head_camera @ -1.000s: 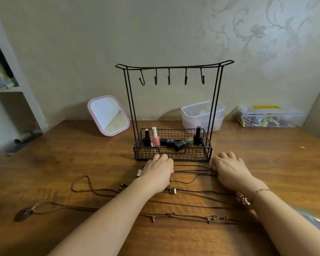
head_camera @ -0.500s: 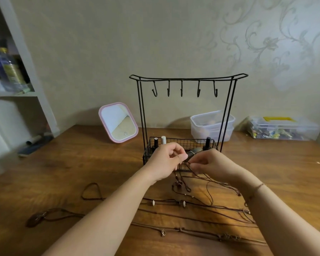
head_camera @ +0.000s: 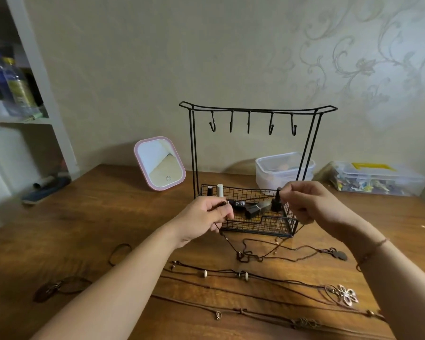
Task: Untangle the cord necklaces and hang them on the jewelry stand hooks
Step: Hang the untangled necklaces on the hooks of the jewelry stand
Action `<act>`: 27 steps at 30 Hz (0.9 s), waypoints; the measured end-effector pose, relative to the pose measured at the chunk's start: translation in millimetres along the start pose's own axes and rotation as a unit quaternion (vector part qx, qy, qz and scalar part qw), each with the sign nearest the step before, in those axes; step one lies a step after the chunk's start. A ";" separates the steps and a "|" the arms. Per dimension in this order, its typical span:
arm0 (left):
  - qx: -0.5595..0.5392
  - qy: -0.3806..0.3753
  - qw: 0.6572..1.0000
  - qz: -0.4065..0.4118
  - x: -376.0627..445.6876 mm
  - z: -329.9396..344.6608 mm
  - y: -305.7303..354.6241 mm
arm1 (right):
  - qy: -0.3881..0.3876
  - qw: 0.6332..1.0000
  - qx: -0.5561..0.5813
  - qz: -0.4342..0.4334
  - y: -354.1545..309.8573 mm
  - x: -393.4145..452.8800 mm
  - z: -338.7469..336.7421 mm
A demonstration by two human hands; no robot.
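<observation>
**Cord Necklace Held Taut Before Stand**

The brown wooden table carries the black wire jewelry stand, five bare hooks above its basket. Left hand and right hand are raised in front of the basket; each grip pinches the thin brown cord necklace, whose loop hangs to the table between them. More brown cord necklaces lie nearer, at the table's near edge.
</observation>
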State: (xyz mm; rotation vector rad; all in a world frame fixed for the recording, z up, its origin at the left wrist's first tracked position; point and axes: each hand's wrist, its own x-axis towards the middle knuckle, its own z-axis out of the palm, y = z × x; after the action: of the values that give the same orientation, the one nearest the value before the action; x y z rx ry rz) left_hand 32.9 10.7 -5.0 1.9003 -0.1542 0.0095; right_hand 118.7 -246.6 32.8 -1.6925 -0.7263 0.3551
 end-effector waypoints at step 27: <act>0.049 0.134 0.987 0.072 28.3 -105.2 118.0 | 0.112 0.942 -0.282 -0.142 -113.4 84.1 62.7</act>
State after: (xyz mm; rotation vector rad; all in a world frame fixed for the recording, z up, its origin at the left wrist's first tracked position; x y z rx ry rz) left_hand 55.1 69.0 143.0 1.9622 -0.1101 0.3756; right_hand 114.3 -133.3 137.7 -2.0793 -0.9420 -0.2761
